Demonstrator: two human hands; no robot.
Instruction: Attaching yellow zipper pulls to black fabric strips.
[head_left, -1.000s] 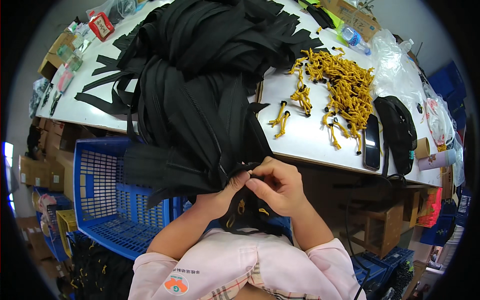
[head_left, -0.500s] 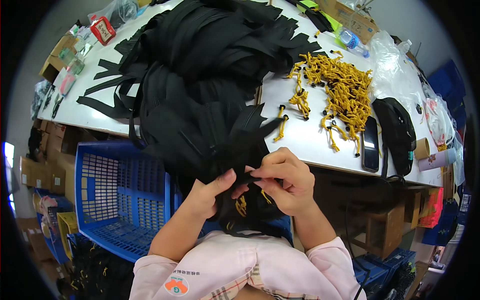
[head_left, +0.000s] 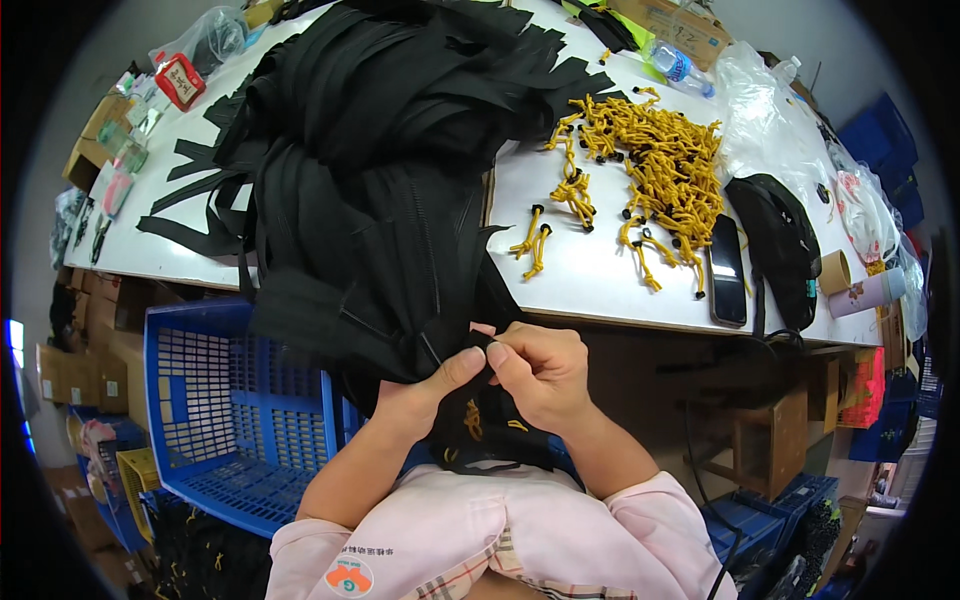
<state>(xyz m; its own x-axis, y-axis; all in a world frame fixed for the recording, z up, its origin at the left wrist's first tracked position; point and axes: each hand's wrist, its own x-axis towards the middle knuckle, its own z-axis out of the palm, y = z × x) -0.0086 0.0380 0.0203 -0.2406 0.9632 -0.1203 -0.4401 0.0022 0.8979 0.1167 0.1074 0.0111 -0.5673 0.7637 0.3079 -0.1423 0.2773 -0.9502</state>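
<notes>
Pinching the end of a black zipper strip (head_left: 440,350) just below the tabletop (head_left: 590,270) edge, both hands meet in the lower middle of the head view. The left hand (head_left: 425,390) grips the strip from below with its thumb pressed on top; the right hand (head_left: 540,370) is curled closed, its fingertips (head_left: 497,352) touching the left thumb and clamped on the same strip end. That end hangs off a big heap of black zipper strips (head_left: 390,150) that covers the middle of the tabletop and spills over its near edge, straight down to the hands. More black strips with bits of yellow lie in the lap below the hands, touching both wrists.

A blue crate (head_left: 230,400) stands left of the left forearm, under the tabletop edge. Right of the heap, well apart from the hands, a scatter of yellow cord pulls (head_left: 650,170) lies on the bare white surface, with one pair (head_left: 532,245) nearer the heap. A dark phone (head_left: 727,270) lies face up beyond them, just beside a black bag (head_left: 780,240). A clear plastic bag (head_left: 760,110) and a water bottle (head_left: 675,65) sit at the far right. A small red packet (head_left: 180,80) lies at the far left corner. Pink sleeves (head_left: 640,520) fill the bottom edge.
</notes>
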